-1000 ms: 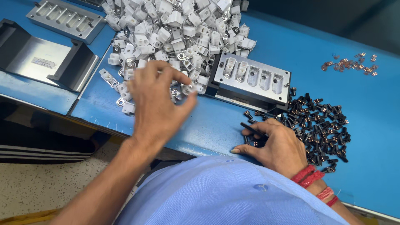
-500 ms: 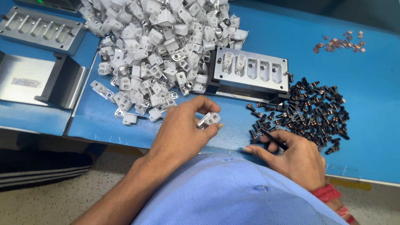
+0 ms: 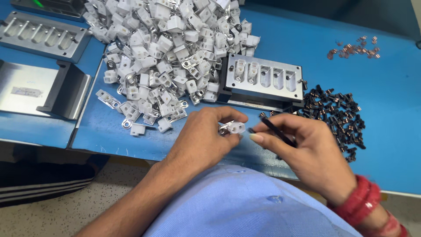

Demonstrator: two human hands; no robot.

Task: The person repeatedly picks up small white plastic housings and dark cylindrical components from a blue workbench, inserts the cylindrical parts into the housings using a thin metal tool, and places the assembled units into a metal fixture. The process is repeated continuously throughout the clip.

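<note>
Fingers (image 3: 219,117) of the left hand (image 3: 199,142) are pinched on a white connector (image 3: 233,127) — a thin black pin (image 3: 275,131) is pinched by the right hand (image 3: 313,156), above the blue desk (image 3: 390,87).

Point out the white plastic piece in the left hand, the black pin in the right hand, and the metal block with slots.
white plastic piece (image 3: 234,127), head view, its white body.
black pin (image 3: 276,131), head view, mid-shaft.
metal block (image 3: 263,90), head view, bare top face.
</note>
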